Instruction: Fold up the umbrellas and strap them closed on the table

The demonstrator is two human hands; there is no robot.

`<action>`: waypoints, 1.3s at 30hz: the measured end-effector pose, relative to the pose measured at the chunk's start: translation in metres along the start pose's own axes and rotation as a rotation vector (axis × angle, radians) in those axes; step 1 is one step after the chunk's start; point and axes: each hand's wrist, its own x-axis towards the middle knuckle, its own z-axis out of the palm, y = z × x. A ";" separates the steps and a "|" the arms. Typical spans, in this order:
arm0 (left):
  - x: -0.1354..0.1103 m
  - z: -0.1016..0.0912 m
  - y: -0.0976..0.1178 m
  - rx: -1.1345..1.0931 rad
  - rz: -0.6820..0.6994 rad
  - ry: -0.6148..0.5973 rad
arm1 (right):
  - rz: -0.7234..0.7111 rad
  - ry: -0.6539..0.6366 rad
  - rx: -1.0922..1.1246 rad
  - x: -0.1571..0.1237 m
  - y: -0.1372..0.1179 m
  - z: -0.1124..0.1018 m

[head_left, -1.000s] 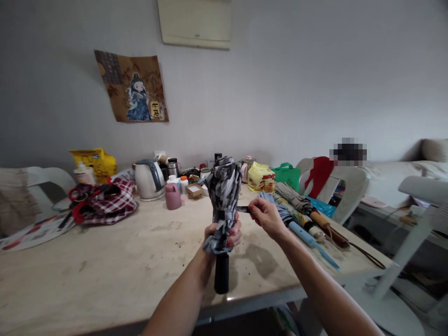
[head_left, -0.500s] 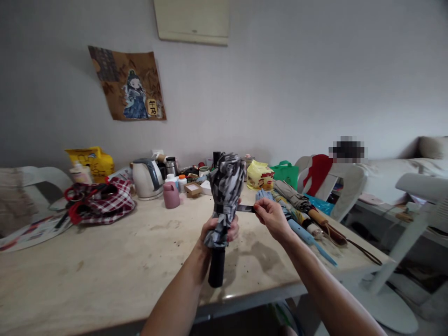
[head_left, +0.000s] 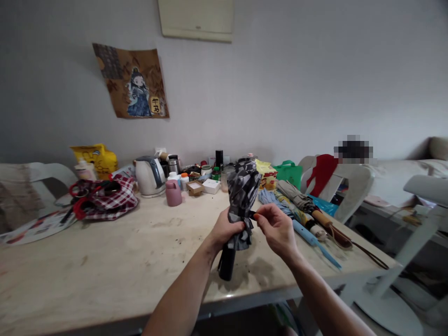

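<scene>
A folded umbrella with grey and black patterned cloth stands tilted above the table, its black handle pointing down toward me. My left hand is closed around the lower cloth, with the thumb across the front. At the umbrella's right side, my right hand pinches the end of its dark closing strap between thumb and fingers. The strap lies around the cloth and reaches out a short way to those fingertips. The far side of the umbrella is hidden.
Several folded umbrellas lie on the table's right side. A kettle, a pink jug and small boxes stand at the back. A checked cloth bag lies left. Chairs and a person are beyond the right end.
The umbrella has turned and shifted right in the view, its top now leaning right. The strap's free length between umbrella and right hand is shorter. My left thumb now shows in front.
</scene>
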 end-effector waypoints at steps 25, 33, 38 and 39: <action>-0.002 0.007 -0.002 0.097 0.057 0.079 | -0.110 0.021 0.029 -0.005 0.000 0.000; -0.001 0.007 -0.011 0.315 0.124 0.210 | -0.127 0.013 -0.049 -0.003 0.006 0.015; -0.004 0.007 -0.011 0.329 0.195 0.288 | -0.147 -0.001 -0.124 0.000 0.007 0.020; -0.004 0.008 -0.011 0.340 0.194 0.303 | -0.150 -0.005 -0.133 0.001 0.008 0.020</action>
